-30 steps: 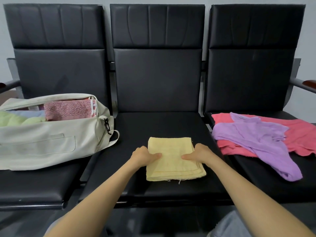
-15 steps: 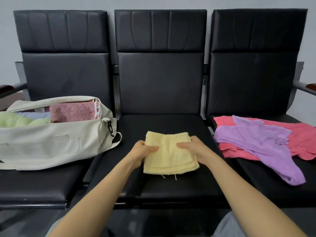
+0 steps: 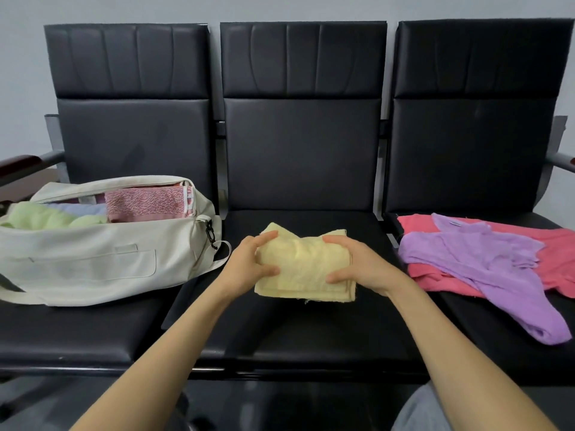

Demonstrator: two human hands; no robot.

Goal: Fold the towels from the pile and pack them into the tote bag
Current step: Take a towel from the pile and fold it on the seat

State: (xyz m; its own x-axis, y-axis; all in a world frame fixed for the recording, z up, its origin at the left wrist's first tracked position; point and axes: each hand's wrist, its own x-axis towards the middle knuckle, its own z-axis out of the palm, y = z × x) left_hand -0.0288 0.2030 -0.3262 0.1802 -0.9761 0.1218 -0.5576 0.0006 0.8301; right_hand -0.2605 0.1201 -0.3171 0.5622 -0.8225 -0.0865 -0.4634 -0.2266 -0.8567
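Note:
A folded yellow towel (image 3: 303, 269) is held just above the middle seat. My left hand (image 3: 249, 264) grips its left edge and my right hand (image 3: 357, 264) grips its right edge, fingers over the top and thumbs near the front. A cream tote bag (image 3: 93, 262) lies open on the left seat, with a pink patterned towel (image 3: 146, 205), a green towel (image 3: 40, 217) and a pale blue towel (image 3: 84, 209) inside. On the right seat a purple towel (image 3: 485, 265) lies unfolded over a coral-red towel (image 3: 557, 253).
Three black padded seats (image 3: 298, 331) stand in a row against a grey wall. Armrests (image 3: 28, 163) stick out at both ends. A black clip (image 3: 211, 233) and strap hang from the bag's right end, close to my left hand.
Both hands have gathered the yellow towel's sides and lifted it off the seat; its far edge is bunched up. My view has tilted slightly downward.

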